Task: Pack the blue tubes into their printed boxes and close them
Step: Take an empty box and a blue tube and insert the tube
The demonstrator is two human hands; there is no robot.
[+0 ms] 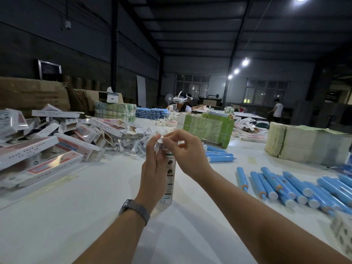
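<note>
I see my left hand (152, 168) wrapped around a tall, thin white printed cardboard box (169, 180) that stands straight up over the white table (95, 206), long side running up and down. My right hand (182, 147) pinches the small flap at the box's top end, so I think the top is being closed, and that end is right at the fingertips of both hands. The loose blue plastic tubes (289, 185) lie flat on the table to my right, nearer my right hand.

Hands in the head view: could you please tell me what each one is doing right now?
Left hand: grips the upright white printed cardboard box.
Right hand: pinches the box's top end.
</note>
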